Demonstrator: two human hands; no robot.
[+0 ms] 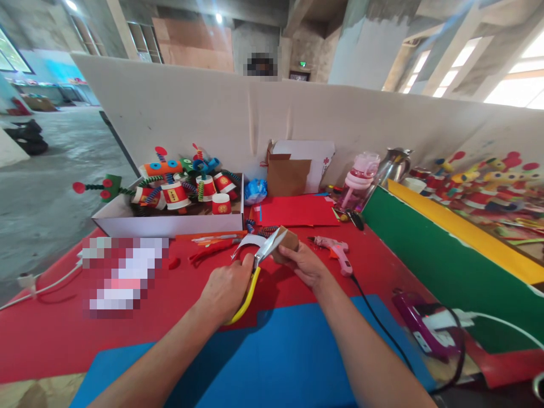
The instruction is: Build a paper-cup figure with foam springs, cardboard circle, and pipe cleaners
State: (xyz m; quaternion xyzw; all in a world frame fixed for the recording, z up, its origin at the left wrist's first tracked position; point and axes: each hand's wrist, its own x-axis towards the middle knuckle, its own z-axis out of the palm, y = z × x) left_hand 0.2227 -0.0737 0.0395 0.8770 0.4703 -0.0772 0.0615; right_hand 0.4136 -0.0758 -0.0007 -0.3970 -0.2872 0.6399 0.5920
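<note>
My left hand [226, 288] is wrapped round the yellow-handled scissors [251, 294], whose silver blades point up and to the right. The blades lie against a small brown cardboard piece [288, 241], and I cannot tell whether they cut into it. Fingers of my right hand [309, 265] grip that cardboard from its right side. Just beyond the scissors is a curved white strip [249, 240]. Dark coiled pieces [267, 230] lie behind it. To the right of my right hand rests a pink glue gun [334, 249] with a black cord.
A white box [170, 225] at the back left holds several paper-cup figures. Red sheets [297, 211], a cardboard box [289, 175] and a pink bottle [359, 181] stand or lie behind. A green divider [425, 255] and purple power strip [425, 328] are on the right; blue sheet [289, 357] in front.
</note>
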